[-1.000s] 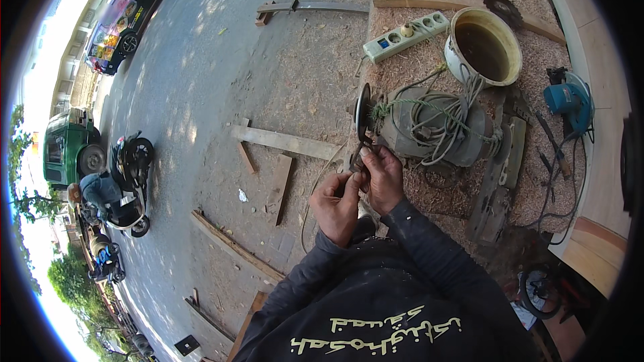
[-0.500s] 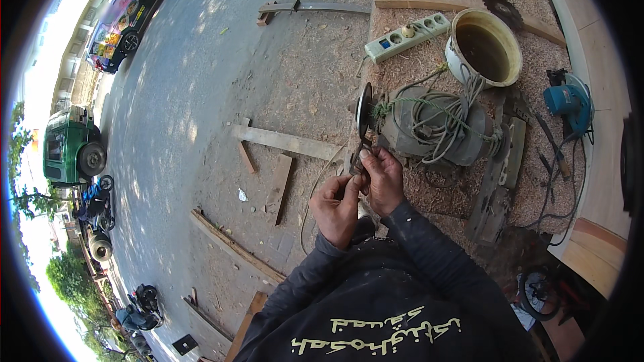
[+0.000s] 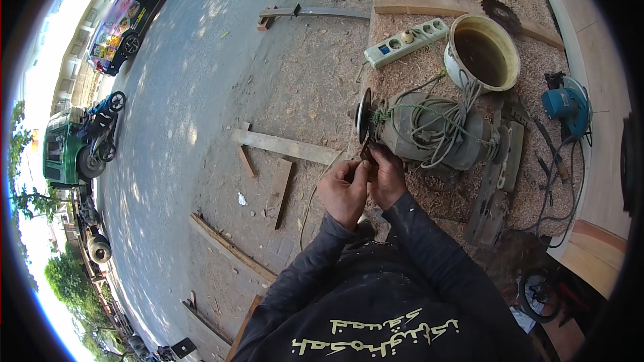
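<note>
My left hand point(image 3: 343, 193) and my right hand point(image 3: 388, 177) come together at the lower edge of a thin round grinding disc point(image 3: 364, 115). Between their pinched fingers is a small dark flat piece point(image 3: 365, 151), mostly covered by thumbs and fingers. Its upper end reaches the disc's edge; whether it touches, I cannot tell. The disc sits on the left end of a grey electric motor point(image 3: 406, 127), which lies on its side with grey cable and green cord piled over it.
Behind the motor stand a bucket of brown liquid point(image 3: 447, 60) and a white power strip point(image 3: 406, 43). A toothed saw blade point(image 3: 500, 13) leans on a plank; a blue circular saw point(image 3: 565, 107) lies right. Wood offcuts point(image 3: 279, 191) lie left, beside a road with vehicles.
Both hands have shifted slightly, and the left sits closer against the right. The small piece is still held near the disc. On the road, motorbikes at the left have moved.
</note>
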Available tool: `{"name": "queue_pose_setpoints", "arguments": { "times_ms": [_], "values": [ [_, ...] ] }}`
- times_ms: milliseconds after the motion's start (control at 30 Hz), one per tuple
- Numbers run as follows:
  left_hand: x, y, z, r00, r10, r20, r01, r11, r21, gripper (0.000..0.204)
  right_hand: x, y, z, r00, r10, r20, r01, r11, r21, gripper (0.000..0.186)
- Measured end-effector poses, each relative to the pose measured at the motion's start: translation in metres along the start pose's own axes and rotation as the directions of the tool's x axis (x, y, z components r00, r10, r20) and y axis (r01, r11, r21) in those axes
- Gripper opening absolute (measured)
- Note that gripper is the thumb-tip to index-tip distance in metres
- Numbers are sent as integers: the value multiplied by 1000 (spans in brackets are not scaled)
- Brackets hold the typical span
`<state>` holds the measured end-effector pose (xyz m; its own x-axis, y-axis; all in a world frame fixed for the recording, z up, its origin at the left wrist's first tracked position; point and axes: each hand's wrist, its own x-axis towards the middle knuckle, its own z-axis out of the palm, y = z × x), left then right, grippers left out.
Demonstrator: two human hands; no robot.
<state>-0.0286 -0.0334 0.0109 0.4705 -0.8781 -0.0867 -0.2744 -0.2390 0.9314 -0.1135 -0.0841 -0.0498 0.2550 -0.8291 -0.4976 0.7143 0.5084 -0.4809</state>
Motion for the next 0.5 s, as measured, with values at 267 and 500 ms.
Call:
{"name": "queue_pose_setpoints", "arguments": {
  "times_ms": [267, 500],
  "values": [
    [18, -10, 12, 1000, 7, -15, -7, 1000, 24, 19, 31, 16, -18, 1000, -28, -9, 29, 999, 18, 11],
    [24, -8, 13, 1000, 20, -13, -19, 997, 77, 20, 33, 16, -18, 1000, 14, 5, -14, 998, 66, 13]
  ]
}}
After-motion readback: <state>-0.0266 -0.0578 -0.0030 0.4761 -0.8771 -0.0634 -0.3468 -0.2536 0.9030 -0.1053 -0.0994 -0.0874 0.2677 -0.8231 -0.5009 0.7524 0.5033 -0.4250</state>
